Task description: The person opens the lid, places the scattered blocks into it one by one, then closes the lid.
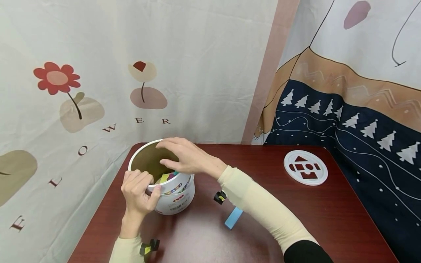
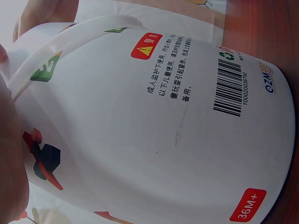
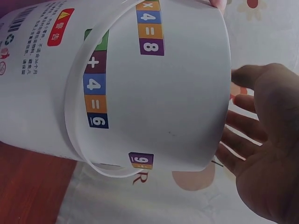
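Observation:
A white bucket (image 1: pixel 175 206) with printed numbers and a carrying handle (image 3: pixel 74 100) stands on the table, tilted slightly in the head view. Several coloured blocks (image 1: pixel 164 178) lie inside it, partly hidden by the rim and the hands. My left hand (image 1: pixel 138 190) grips the near left side of the rim, thumb outside. Over the mouth of the bucket is my right hand (image 1: pixel 184 157), its fingers extended and nothing visible in its grasp. In the right wrist view those fingers reach past the rim. On the table, a light blue block (image 1: pixel 233 218) lies near my right forearm.
A round white lid (image 1: pixel 306 179) with shaped cut-outs lies at the far right of the dark red table (image 1: pixel 263 160). Behind the table hang a pale flower-printed curtain (image 1: pixel 210 73) and a dark blue tree-printed cloth (image 1: pixel 361 153).

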A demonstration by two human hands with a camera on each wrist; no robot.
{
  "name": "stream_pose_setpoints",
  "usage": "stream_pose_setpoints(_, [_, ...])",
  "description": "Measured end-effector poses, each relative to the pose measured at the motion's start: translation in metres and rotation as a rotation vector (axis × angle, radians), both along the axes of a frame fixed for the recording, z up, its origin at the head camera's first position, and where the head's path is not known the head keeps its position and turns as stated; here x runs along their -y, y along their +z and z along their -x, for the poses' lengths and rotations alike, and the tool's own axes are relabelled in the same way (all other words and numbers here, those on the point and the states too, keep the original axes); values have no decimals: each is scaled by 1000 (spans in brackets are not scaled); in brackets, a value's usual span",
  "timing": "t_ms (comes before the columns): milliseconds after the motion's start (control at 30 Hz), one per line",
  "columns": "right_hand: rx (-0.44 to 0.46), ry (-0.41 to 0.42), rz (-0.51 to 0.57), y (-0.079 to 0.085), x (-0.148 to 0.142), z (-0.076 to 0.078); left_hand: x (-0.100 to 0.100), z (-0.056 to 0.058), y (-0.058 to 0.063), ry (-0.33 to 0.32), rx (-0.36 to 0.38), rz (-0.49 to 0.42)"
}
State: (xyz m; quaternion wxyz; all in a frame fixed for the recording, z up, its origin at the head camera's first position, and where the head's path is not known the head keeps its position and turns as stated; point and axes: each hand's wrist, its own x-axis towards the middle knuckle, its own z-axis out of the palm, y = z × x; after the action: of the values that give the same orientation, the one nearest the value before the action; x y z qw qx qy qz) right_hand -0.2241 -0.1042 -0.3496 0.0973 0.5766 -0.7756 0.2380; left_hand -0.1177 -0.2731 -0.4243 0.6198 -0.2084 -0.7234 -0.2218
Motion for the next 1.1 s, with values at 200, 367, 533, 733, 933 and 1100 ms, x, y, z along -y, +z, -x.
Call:
stream_pose_setpoints(200, [-75, -25, -60, -2, 0, 0, 0, 0, 1, 1, -5, 2])
stream_pose_setpoints(367, [-140, -94, -111, -4, 0, 0, 0, 0, 1, -3, -4, 3])
stream_pose_setpoints(533, [-125, -142, -154, -5, -1, -1, 1, 0, 1, 1, -6, 4])
stream_pose_setpoints(733, [-107, -170, -183, -5, -4, -3, 1, 0, 0, 2, -5, 2])
stream_pose_setpoints(933, [-95, -176, -163, -5, -11, -3, 1, 0, 1, -4, -4, 2])
stream_pose_setpoints(1100, [-103, -159, -119, -5, -20, -4, 0, 0, 1, -1, -5, 1])
